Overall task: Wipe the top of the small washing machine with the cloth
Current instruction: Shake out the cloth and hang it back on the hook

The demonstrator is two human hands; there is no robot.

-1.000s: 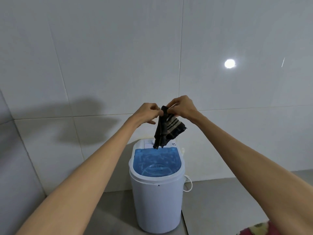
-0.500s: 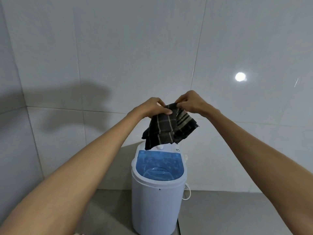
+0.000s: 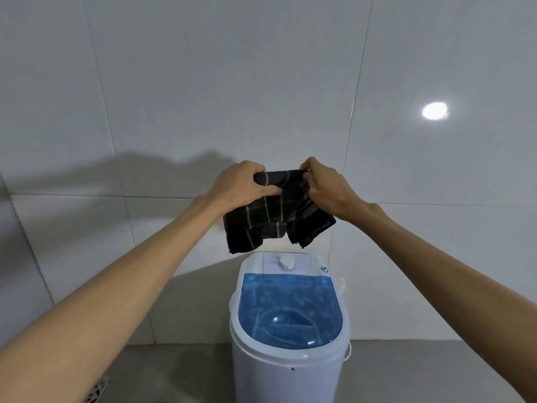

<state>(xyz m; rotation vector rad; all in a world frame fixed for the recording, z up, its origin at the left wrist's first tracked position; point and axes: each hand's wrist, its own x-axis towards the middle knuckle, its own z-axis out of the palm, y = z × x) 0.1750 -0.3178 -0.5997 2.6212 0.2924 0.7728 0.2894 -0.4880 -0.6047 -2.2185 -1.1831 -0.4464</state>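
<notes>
A dark plaid cloth (image 3: 273,216) hangs in the air between both hands. My left hand (image 3: 241,184) grips its upper left edge and my right hand (image 3: 325,187) grips its upper right edge. Below the cloth stands the small white washing machine (image 3: 287,373) with a translucent blue lid (image 3: 289,309) and a white dial (image 3: 286,262) on the back panel. The cloth's lower edge hangs just above the dial panel, apart from the machine.
White tiled walls (image 3: 203,97) rise behind and to the left. The machine stands on a grey floor (image 3: 174,370). A floor drain grate (image 3: 97,389) lies at the lower left. A thin white cord (image 3: 348,351) loops at the machine's right side.
My hands have pulled apart, spreading the bunched cloth wider between them. The view has shifted, so the machine appears larger and more to the right.
</notes>
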